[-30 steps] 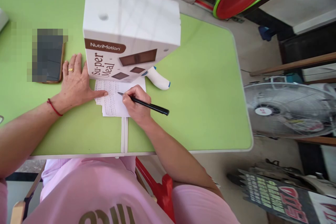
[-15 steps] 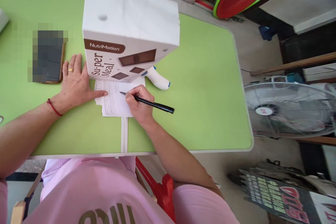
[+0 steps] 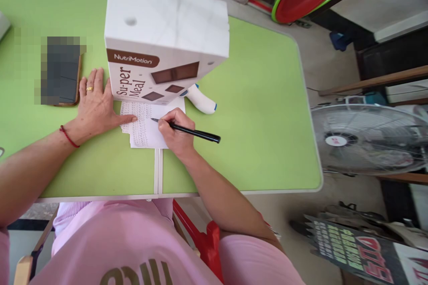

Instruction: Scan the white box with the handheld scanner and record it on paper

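My right hand [image 3: 177, 131] is closed around a black pen [image 3: 197, 133], its tip at the handwritten lines on a white sheet of paper [image 3: 155, 138]. Rows of small writing cover the sheet's left part; its right part is blank. My left hand [image 3: 96, 104] lies flat with fingers spread, its thumb resting on the paper's left side. A white NutriMotion box [image 3: 167, 18] stands just beyond the paper and hides its far edge. Close to my left fingertips lies a phone [image 3: 63, 73], partly blurred out.
The green folding table [image 3: 264, 111] has a seam [image 3: 158, 171] below the paper. A white object with blue ends [image 3: 201, 100] lies beside the box. A fan [image 3: 364, 140] stands off the table's right edge, and a red chair part [image 3: 209, 245] is near my right arm.
My right hand and the pen have shifted very slightly left. The left hand, paper and box are where they were.
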Motion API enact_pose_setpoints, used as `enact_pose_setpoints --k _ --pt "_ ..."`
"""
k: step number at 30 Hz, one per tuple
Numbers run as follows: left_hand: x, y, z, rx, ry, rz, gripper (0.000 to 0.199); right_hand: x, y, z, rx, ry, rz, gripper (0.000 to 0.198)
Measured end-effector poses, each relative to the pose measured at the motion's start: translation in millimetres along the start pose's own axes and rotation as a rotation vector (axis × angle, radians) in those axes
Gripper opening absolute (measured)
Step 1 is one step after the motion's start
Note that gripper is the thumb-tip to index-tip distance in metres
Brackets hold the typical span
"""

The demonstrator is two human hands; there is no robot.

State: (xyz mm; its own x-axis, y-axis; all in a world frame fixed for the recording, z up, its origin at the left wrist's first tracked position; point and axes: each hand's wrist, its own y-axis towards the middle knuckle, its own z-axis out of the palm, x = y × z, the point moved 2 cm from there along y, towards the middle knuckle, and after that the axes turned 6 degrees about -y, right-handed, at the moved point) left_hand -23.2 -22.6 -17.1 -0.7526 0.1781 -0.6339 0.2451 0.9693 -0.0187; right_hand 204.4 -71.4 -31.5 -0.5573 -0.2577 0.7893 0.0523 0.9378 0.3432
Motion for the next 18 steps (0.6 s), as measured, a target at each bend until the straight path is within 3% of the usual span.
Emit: enact_pose_setpoints --k 6,18 --pt "-0.2 0.3 -0.1 0.005 0.005 0.002 0.13 0.4 0.0 -0.6 -0.065 0.02 -0.005 0.014" --pt "-0.6 -0.8 -0.3 -0.007 0.008 0.02 0.13 -0.3 -0.4 0.4 -0.022 -0.012 -0.028 0.014"
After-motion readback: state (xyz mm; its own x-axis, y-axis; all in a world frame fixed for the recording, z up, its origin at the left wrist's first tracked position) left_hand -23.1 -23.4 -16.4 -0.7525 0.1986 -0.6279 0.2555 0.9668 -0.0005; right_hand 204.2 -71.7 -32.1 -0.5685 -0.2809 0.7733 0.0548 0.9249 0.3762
